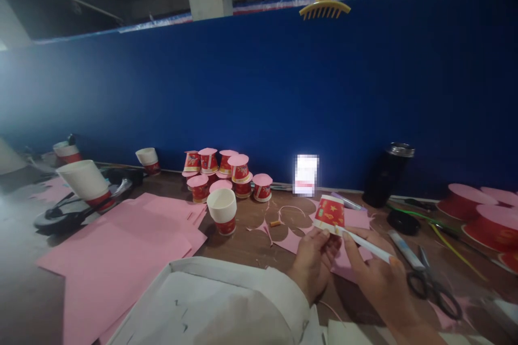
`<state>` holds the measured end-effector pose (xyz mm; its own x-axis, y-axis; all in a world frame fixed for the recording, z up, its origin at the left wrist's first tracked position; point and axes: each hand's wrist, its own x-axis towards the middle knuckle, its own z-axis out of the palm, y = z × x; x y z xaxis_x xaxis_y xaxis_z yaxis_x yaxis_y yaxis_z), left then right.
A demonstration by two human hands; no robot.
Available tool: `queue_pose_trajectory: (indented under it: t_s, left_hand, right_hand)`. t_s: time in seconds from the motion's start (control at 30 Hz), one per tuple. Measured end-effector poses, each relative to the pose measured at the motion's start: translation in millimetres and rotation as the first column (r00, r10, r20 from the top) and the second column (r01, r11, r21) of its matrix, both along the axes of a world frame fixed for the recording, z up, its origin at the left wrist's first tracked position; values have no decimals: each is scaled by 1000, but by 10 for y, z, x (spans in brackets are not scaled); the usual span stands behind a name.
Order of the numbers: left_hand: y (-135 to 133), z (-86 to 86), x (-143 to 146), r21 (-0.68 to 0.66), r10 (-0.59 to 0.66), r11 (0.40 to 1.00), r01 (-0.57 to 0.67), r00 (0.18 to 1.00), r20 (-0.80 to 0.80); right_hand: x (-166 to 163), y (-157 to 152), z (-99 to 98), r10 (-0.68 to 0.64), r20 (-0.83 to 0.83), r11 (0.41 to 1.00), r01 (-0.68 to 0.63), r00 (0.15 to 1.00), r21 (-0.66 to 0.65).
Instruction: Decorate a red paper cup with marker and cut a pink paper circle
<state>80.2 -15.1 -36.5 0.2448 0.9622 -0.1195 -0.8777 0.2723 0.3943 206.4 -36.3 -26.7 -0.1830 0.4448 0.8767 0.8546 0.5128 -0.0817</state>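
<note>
My left hand [313, 267] grips a red paper cup [331, 213] with gold print, fingers closed at its lower rim. The cup is tilted and held above the table. My right hand [374, 275] is closed around a slim white stick-shaped tool [370, 245], with orange showing near its rear end. The tool's front end meets the cup's rim, close to my left fingertips. Cut pink paper scraps [289, 241] lie under and around both hands. To the right of my right hand are black-handled scissors [433, 285] and a white tube [406, 249].
Red cups topped with pink discs [238, 168] are stacked by the blue partition [243, 81]. A white-and-red stack of cups [222, 207] stands before them. Pink sheets [121, 242] lie left. A black bottle [386, 175] and red-and-pink pieces [496, 221] are right.
</note>
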Motion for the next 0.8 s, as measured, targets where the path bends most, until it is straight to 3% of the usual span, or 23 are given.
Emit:
queue_pose_trajectory:
  t_s: [0.23,0.47,0.67,0.8]
  left_hand:
    - [13,-42,12,11,3,1000,-3,1000,-12]
    - [22,-40,19,3,12,1000,-12,1000,-2]
    - [24,-32,12,-15,15,1000,-15,1000,9]
    - [15,-21,10,-13,18,1000,-18,1000,8]
  right_hand:
    - [22,27,-38,-77,129,995,68,989,72]
    - [39,28,-22,-48,74,997,52,996,-49]
    - [-43,27,-17,-45,-62,998,42,997,-53]
    - [-34,34,-14,-27,-40,997,24,999,-75]
